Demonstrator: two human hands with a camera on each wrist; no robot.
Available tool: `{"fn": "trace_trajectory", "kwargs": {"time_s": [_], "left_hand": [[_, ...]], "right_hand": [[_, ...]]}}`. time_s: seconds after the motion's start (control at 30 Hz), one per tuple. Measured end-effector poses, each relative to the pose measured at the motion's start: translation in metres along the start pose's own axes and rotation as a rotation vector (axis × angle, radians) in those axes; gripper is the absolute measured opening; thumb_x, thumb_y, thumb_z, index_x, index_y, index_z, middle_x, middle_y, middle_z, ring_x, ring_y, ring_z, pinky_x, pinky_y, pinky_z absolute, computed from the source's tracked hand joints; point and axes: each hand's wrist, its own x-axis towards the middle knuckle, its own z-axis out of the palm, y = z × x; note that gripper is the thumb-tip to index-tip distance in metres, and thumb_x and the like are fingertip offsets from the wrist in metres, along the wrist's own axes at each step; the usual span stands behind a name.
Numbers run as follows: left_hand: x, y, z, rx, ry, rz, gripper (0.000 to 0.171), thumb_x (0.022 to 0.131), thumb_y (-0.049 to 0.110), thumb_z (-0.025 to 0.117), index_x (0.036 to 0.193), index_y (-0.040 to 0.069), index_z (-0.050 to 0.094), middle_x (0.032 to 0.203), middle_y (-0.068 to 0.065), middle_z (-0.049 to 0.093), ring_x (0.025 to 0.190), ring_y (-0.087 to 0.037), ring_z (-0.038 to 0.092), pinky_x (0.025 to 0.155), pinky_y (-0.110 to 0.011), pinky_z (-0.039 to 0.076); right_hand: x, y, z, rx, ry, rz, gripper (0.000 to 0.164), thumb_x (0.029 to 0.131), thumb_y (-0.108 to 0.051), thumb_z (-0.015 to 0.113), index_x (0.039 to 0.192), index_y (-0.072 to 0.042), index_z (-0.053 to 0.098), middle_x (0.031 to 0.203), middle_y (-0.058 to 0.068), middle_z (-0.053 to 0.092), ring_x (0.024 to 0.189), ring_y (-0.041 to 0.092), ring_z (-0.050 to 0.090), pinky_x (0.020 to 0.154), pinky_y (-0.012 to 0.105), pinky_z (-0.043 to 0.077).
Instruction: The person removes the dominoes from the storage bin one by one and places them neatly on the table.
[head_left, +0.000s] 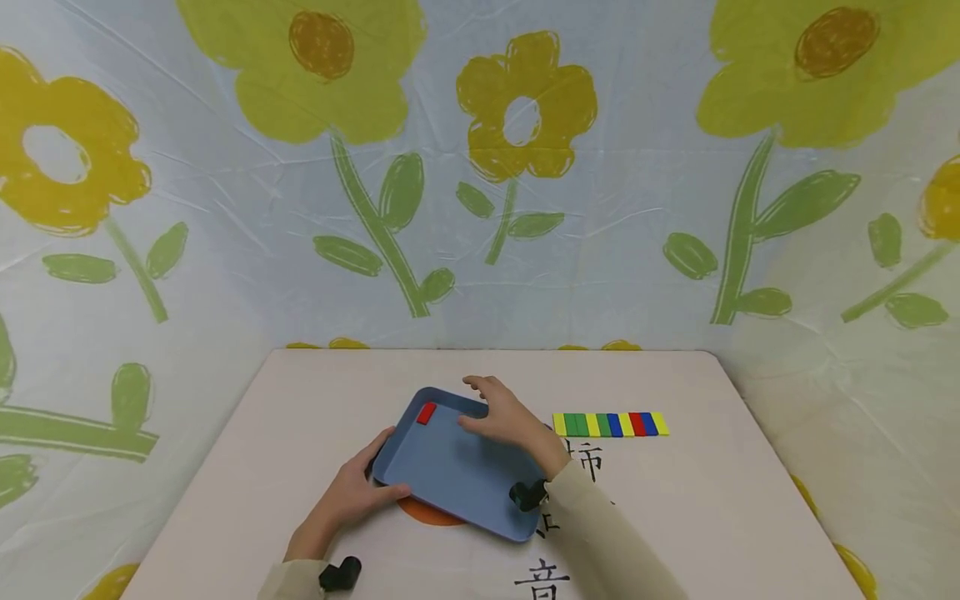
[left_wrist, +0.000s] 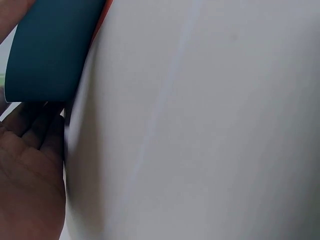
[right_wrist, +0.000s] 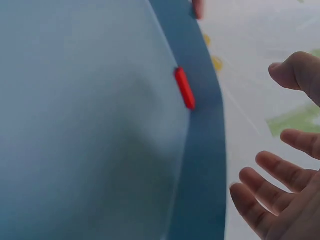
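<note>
A blue rectangular tray [head_left: 442,458] is gripped at its left end by my left hand [head_left: 356,492], with the thumb over the rim. In the left wrist view, that hand's fingers [left_wrist: 37,131] reach under the tray's edge. One red tile [head_left: 426,413] lies in the tray near its far left corner; the right wrist view shows this tile [right_wrist: 184,88] against the tray wall. Over the tray's far side, my right hand [head_left: 512,417] hovers with fingers spread and nothing held.
Right of the tray, a row of yellow, green, blue and red tiles [head_left: 625,425] lies on the pale tabletop [head_left: 720,500]. Black printed characters [head_left: 542,579] and an orange patch [head_left: 431,512] show beside the tray. A flowered cloth [head_left: 600,275] hangs behind the table.
</note>
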Motion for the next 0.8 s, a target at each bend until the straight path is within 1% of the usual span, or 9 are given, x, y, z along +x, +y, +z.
{"fn": "trace_trajectory", "kwargs": {"time_s": [0.1,0.27,0.4,0.53,0.67,0.77,0.8], "left_hand": [[0.000,-0.001,0.000,-0.002,-0.003,0.005,0.103,0.078,0.053,0.087,0.162,0.032,0.032,0.165,-0.008,0.039,0.152,-0.037,0.036,0.120,-0.061,0.033],[0.000,-0.002,-0.001,-0.005,-0.006,0.011,0.103,0.078,0.052,0.087,0.163,0.031,0.031,0.165,-0.008,0.039,0.151,-0.037,0.037,0.120,-0.061,0.034],[0.000,-0.002,-0.002,-0.008,-0.006,0.019,0.103,0.079,0.052,0.087,0.163,0.029,0.031,0.165,-0.008,0.038,0.152,-0.037,0.036,0.120,-0.060,0.033],[0.000,0.000,-0.003,-0.018,-0.007,0.017,0.103,0.079,0.051,0.087,0.163,0.029,0.031,0.165,-0.008,0.038,0.152,-0.037,0.035,0.121,-0.060,0.033],[0.000,0.001,-0.004,-0.019,-0.004,0.012,0.103,0.079,0.050,0.087,0.163,0.029,0.032,0.165,-0.009,0.038,0.152,-0.038,0.035,0.120,-0.061,0.033],[-0.001,0.001,-0.004,-0.025,-0.006,0.016,0.102,0.079,0.048,0.087,0.163,0.030,0.032,0.165,-0.009,0.038,0.152,-0.038,0.036,0.120,-0.061,0.033],[-0.001,0.001,-0.004,-0.026,-0.006,0.019,0.102,0.079,0.047,0.087,0.163,0.030,0.032,0.165,-0.009,0.038,0.152,-0.038,0.036,0.120,-0.061,0.033]], "right_hand": [[0.009,-0.003,0.012,-0.016,-0.027,-0.002,0.074,0.093,-0.036,0.072,0.154,-0.005,0.045,0.149,0.020,0.050,0.131,0.038,0.055,0.106,0.052,0.051],[0.021,-0.004,0.031,-0.058,-0.060,-0.012,0.074,0.092,-0.039,0.072,0.152,-0.005,0.046,0.146,0.017,0.054,0.125,0.031,0.058,0.104,0.048,0.052],[0.026,-0.006,0.042,-0.082,-0.089,-0.018,0.072,0.092,-0.039,0.072,0.151,-0.006,0.049,0.146,0.014,0.055,0.128,0.027,0.058,0.107,0.046,0.051],[0.033,-0.009,0.051,-0.102,-0.141,-0.054,0.067,0.093,-0.037,0.071,0.150,-0.006,0.051,0.147,0.011,0.057,0.135,0.024,0.055,0.113,0.043,0.047],[0.037,-0.010,0.058,-0.127,-0.214,-0.094,0.064,0.095,-0.036,0.069,0.150,-0.008,0.050,0.145,0.009,0.060,0.131,0.022,0.058,0.111,0.038,0.049],[0.037,-0.010,0.062,-0.169,-0.252,-0.107,0.060,0.097,-0.038,0.067,0.149,-0.012,0.052,0.141,0.005,0.063,0.125,0.019,0.061,0.105,0.034,0.051],[0.036,-0.010,0.062,-0.187,-0.261,-0.109,0.059,0.097,-0.039,0.067,0.148,-0.013,0.052,0.141,0.004,0.063,0.125,0.018,0.061,0.105,0.033,0.051]]}}
